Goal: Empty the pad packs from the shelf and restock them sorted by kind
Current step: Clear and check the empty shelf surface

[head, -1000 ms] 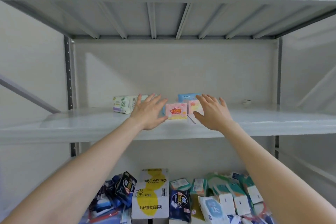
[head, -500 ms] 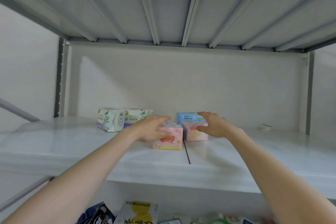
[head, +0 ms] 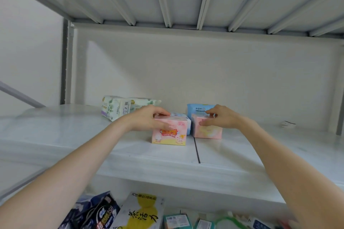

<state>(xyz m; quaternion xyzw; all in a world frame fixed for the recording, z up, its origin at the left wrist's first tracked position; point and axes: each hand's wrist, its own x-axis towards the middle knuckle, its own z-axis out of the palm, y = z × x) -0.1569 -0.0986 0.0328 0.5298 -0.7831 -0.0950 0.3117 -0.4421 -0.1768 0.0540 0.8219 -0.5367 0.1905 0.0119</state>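
On the head camera, my left hand (head: 147, 119) is curled over the nearer pink pack (head: 168, 135), with the fingers on its top edge and the thumb against its printed front. My right hand (head: 220, 118) grips the second pink pack (head: 207, 133) the same way. Both packs stand upright mid-shelf (head: 130, 156), just beside each other. A blue pack (head: 198, 108) stands behind the second one, and green-patterned packs (head: 116, 107) lie further left.
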